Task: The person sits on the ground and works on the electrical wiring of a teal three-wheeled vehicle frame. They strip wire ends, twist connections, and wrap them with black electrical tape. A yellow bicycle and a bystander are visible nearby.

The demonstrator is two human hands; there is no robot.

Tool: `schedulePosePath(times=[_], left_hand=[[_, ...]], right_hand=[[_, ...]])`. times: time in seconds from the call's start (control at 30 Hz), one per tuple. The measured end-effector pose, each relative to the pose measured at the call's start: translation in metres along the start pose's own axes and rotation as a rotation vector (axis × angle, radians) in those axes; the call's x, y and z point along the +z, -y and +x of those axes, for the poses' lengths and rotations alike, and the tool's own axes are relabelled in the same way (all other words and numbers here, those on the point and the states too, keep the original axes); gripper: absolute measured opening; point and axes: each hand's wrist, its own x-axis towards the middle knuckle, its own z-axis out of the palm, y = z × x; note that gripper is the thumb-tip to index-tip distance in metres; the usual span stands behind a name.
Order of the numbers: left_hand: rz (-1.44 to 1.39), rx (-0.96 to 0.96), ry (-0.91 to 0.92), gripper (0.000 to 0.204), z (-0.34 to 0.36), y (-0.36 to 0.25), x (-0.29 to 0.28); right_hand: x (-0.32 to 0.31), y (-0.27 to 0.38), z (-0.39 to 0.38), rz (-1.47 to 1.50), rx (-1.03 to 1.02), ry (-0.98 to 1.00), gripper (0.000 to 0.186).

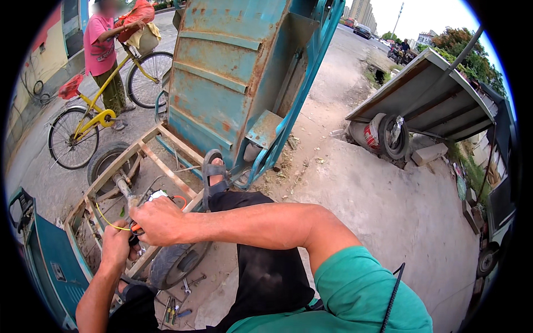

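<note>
My right hand [158, 222] is closed around an orange-handled tool [137, 228] over a bare metal cart frame [170, 140]. Just below and left, my left hand [116, 244] is closed by the yellow wire [106, 217]; what its fingers hold is partly hidden. An axle tube [122, 184] rises above both hands, with a white part [157, 195] and orange cable beside it. A tyre [169, 266] lies under my right forearm.
An upended rusty teal cart bed [214, 72] stands ahead. A person in pink [100, 47] holds a yellow bicycle [86, 125]. Hand tools [173, 311] lie near my feet, a teal panel [58, 258] at left, a propped board [416, 94] at right.
</note>
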Motion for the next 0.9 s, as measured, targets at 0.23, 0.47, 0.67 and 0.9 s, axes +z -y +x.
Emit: schedulePosePath(times=[0.23,0.47,0.67,0.9], left_hand=[[-0.025,-0.025,0.057,0.02,-0.001,0.003,-0.001],[-0.071,0.066,0.197,0.022,-0.003,0.013,-0.01],[-0.124,0.121,0.284,0.023,-0.016,0.004,-0.013],[-0.158,0.073,0.214,0.02,0.001,0.024,-0.019]], right_hand=[[-0.005,0.0,0.0,-0.009,0.008,0.08,0.041],[-0.016,-0.003,0.003,0.036,0.039,0.029,0.038],[-0.029,-0.012,0.006,0.147,0.132,0.013,0.034],[-0.025,-0.003,0.0,0.184,0.087,0.091,0.036]])
